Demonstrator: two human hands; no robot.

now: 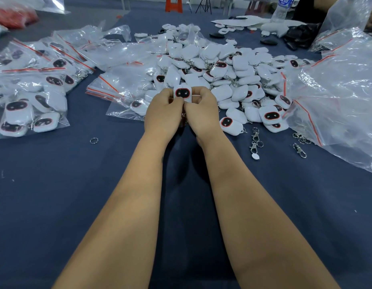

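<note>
A small white keychain gadget (182, 93) with a black, red-rimmed face stands upright between both hands, above the blue cloth. My left hand (163, 115) pinches its left lower edge with curled fingers. My right hand (201, 113) grips its right side, thumb and fingers curled round it. The hands touch each other below the gadget, hiding its lower part and whatever hangs from it.
A big heap of the same white gadgets (222, 76) lies just behind the hands. Filled zip bags (30, 94) lie at left, empty clear bags (337, 97) at right. Loose metal clasps (255, 140) and a split ring (94, 140) rest on the blue cloth (55, 195). A water bottle (282, 9) stands far back.
</note>
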